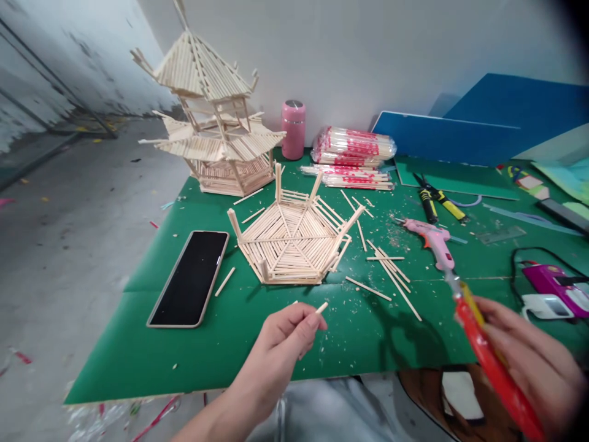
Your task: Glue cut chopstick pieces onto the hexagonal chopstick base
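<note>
My left hand is closed in a pinch around a short wooden stick, whose tip sticks out past the thumb. It hovers above the table, in front of a hexagonal stick base with upright posts at its corners. At the right, my right hand grips red-and-yellow-handled pliers, their metal head pointing up and away. The head is blurred, so I cannot tell whether its jaws are apart. Behind the pliers lies a pink glue gun. Loose sticks are scattered right of the base.
A tall stick pagoda stands at the back left of the green table. Nearby are a phone, a pink flask, wrapped stick bundles, yellow-and-black pliers and a purple device. Blue boards lean behind.
</note>
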A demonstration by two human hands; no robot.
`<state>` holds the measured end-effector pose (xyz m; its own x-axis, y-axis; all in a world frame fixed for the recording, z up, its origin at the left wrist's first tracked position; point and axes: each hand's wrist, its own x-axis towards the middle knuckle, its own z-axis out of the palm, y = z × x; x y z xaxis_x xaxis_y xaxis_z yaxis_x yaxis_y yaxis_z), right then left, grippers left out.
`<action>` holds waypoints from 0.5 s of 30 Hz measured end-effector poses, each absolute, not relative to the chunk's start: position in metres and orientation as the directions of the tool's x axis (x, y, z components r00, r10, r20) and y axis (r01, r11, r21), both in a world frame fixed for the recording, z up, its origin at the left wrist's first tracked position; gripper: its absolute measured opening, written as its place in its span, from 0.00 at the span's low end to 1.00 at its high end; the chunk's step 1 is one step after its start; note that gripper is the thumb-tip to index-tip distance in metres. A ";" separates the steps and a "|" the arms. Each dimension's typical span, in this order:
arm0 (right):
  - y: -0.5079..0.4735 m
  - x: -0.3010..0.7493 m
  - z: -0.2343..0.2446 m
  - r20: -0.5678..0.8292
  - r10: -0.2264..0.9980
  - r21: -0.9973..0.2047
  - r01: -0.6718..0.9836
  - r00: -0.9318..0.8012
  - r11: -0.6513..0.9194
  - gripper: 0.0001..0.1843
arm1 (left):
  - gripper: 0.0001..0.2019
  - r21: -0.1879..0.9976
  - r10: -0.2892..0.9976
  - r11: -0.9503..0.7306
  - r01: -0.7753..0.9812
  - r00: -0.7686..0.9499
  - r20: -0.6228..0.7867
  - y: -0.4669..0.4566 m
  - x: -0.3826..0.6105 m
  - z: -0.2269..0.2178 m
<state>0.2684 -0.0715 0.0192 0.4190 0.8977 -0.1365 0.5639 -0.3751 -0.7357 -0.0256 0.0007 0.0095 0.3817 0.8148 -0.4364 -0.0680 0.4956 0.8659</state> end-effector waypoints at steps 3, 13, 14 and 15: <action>-0.076 0.237 0.013 -0.305 0.944 -0.829 0.454 0.124 -0.327 0.28 | 0.13 0.913 0.868 0.407 -0.018 0.318 -0.381 0.001 -0.025 0.013; -0.067 0.177 0.003 -0.445 0.887 -0.811 0.474 -0.120 -0.343 0.31 | 0.08 0.980 0.982 0.069 0.185 0.159 -0.099 0.004 -0.025 0.022; -0.065 0.175 0.003 -0.448 0.885 -0.809 0.478 -0.126 -0.342 0.31 | 0.08 0.979 0.984 0.046 0.198 0.158 -0.078 0.005 -0.025 0.023; -0.064 0.173 0.004 -0.440 0.889 -0.808 0.488 -0.130 -0.329 0.31 | 0.08 0.977 0.986 0.022 0.211 0.160 -0.056 0.005 -0.025 0.023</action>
<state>0.1727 -0.0638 0.0040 -0.1296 0.8888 -0.4395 0.4882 -0.3286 -0.8085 -0.0247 0.0048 0.0233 0.1597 0.9855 -0.0564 0.2109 0.0218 0.9773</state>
